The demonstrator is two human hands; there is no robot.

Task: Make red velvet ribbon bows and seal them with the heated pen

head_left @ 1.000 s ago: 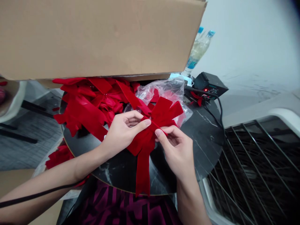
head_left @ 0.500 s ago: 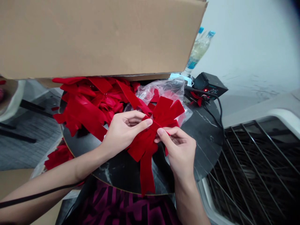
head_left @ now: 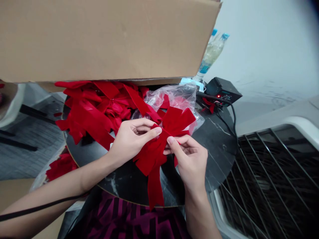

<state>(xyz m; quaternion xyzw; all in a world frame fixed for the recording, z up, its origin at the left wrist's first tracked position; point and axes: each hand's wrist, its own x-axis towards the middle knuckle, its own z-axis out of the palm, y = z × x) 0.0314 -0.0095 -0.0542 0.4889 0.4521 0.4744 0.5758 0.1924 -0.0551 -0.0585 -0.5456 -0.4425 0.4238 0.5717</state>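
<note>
Over our round black marble tabletop (head_left: 216, 162), we pinch a red velvet bow (head_left: 152, 159) at its centre, thumb against fingers on both the left hand (head_left: 133, 137) and right hand (head_left: 190, 162). More red bows (head_left: 92, 113) heap beside a clear plastic bag (head_left: 171, 98), beneath an overhanging cardboard box (head_left: 99, 39); a black control unit (head_left: 221, 91) sits at the far edge, and a dark metal grille (head_left: 269, 176) lies to our right.

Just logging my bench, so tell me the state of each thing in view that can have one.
left hand, pinching the bow
right hand, pinching the bow
red velvet bow, held up, tails hanging
pile of red bows, heaped
plastic bag, crumpled
black control box, red light on
water bottles, capped
</note>
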